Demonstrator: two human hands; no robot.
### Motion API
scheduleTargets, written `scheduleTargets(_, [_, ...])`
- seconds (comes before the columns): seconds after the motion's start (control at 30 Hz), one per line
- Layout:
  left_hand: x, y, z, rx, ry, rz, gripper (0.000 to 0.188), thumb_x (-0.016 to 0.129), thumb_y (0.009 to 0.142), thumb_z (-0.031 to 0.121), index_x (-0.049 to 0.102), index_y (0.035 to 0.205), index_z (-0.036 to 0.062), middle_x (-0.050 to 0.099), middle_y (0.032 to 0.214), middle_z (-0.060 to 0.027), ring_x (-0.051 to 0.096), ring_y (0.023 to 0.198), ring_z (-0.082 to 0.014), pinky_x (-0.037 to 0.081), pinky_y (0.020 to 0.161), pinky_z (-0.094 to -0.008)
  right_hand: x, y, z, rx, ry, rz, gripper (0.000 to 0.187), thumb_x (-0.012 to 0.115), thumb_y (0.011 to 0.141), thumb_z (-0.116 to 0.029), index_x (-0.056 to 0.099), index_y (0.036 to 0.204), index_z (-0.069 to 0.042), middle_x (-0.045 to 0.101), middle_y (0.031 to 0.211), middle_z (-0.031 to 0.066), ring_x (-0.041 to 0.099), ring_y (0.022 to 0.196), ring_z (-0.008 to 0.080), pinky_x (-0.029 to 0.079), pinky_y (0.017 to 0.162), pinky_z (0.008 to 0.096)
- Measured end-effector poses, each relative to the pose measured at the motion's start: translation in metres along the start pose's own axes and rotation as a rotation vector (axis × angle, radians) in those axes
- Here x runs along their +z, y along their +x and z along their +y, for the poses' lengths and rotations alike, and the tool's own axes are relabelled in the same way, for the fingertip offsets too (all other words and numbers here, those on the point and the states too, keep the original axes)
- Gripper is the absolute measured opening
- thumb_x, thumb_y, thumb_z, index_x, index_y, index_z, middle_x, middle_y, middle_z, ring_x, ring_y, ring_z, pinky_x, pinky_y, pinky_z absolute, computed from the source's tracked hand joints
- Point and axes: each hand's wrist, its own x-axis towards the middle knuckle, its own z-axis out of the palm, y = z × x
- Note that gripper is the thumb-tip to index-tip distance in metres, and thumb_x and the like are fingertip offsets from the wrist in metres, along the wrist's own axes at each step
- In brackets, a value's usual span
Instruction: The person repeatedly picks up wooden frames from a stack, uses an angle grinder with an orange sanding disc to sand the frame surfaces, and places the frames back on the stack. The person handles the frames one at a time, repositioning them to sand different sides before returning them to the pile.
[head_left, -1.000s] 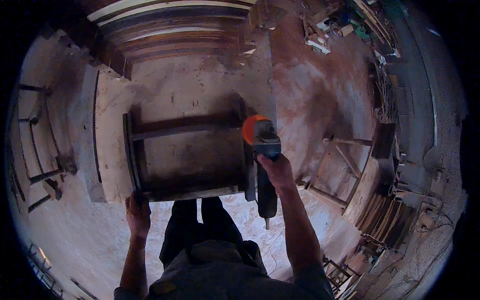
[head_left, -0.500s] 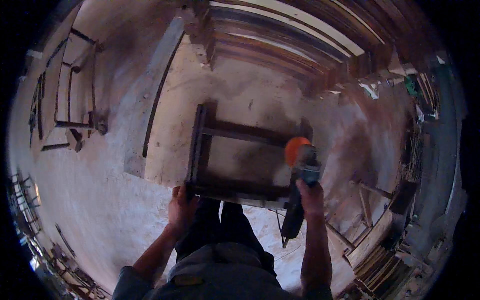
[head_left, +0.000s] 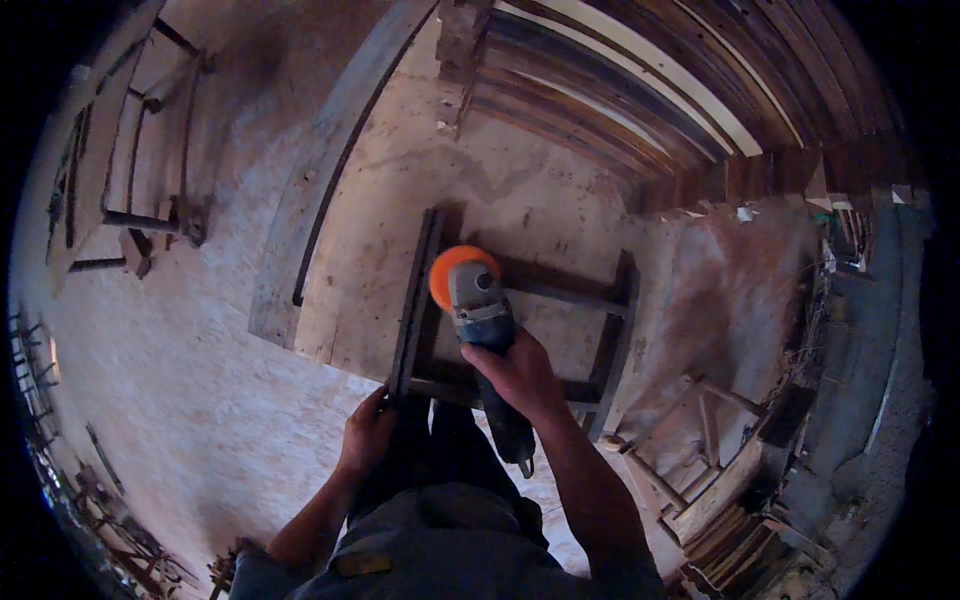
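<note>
A dark wooden frame [head_left: 418,290] with crossbars lies on a pale plywood-like board in front of me. My left hand [head_left: 367,432] is closed on the near end of the frame's left bar. In my right hand [head_left: 522,378] is an angle grinder [head_left: 482,310] with an orange disc [head_left: 462,265], its fingers wrapped round the dark body. The disc is over the frame's left part, beside the left bar. Whether it touches the wood I cannot tell. The grinder hides part of the crossbars.
A long grey plank [head_left: 305,220] lies at the board's left. Stacked timber [head_left: 640,90] stands at the far side. A frame-like wooden stand [head_left: 705,430] is at the right. More thin frames [head_left: 150,140] lie at far left.
My right hand has carried the grinder from the frame's right side to its left bar. My left hand stays at the near left corner. The whole view has shifted slightly.
</note>
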Motion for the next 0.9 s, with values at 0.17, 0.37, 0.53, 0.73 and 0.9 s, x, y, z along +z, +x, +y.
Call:
scheduleTargets(0.17, [-0.001,-0.007,0.015,0.08,0.109,0.005,0.044,0.056,0.09,0.011,0.054,0.133,0.0024,0.068,0.113,-0.017,0.065,0.104,-0.0248,0.05,0.091,-0.0364,0.004,0.007,-0.014,-0.004,-0.104,0.032,0.052,0.076,0.075,-0.045,0.067,0.101,-0.001,0.071,0.089,0.0197,0.07,0.088,0.037,0.054,0.079,0.0441])
scheduleTargets(0.37, [0.0,-0.007,0.014,0.101,0.095,-0.005,0.045,0.055,0.089,0.01,0.053,0.134,0.0025,0.066,0.116,-0.0153,0.063,0.107,-0.0236,0.048,0.094,-0.0356,-0.002,0.003,-0.017,0.051,-0.091,0.087,0.05,0.076,0.075,-0.044,0.067,0.1,-0.001,0.071,0.088,0.0197,0.07,0.089,0.0373,0.054,0.079,0.045])
scheduleTargets(0.53, [0.001,-0.008,0.014,0.129,0.061,0.007,0.043,0.054,0.09,0.01,0.053,0.133,0.0022,0.066,0.114,-0.0147,0.063,0.107,-0.0229,0.048,0.095,-0.0347,0.002,0.011,-0.024,-0.005,-0.1,0.035,0.051,0.075,0.076,-0.042,0.066,0.105,-0.002,0.071,0.094,0.0198,0.069,0.092,0.0357,0.053,0.081,0.0434])
scheduleTargets(0.73, [-0.008,-0.016,0.005,0.038,-0.053,-0.057,0.038,0.051,0.096,0.016,0.056,0.13,0.0006,0.067,0.104,-0.0073,0.061,0.095,-0.0155,0.049,0.087,-0.0311,-0.009,-0.017,-0.008,0.063,-0.092,0.045,0.053,0.077,0.075,-0.041,0.064,0.109,-0.002,0.07,0.098,0.02,0.068,0.093,0.037,0.053,0.081,0.043])
scheduleTargets(0.9, [-0.014,-0.028,0.01,-0.159,-0.457,-0.085,0.036,0.053,0.096,0.018,0.058,0.127,0.0003,0.066,0.1,-0.0048,0.059,0.09,-0.0117,0.048,0.08,-0.0275,-0.001,-0.068,0.039,-0.012,-0.167,-0.1,0.062,0.08,0.073,-0.041,0.06,0.114,0.0,0.069,0.104,0.0205,0.068,0.097,0.0365,0.052,0.084,0.0426])
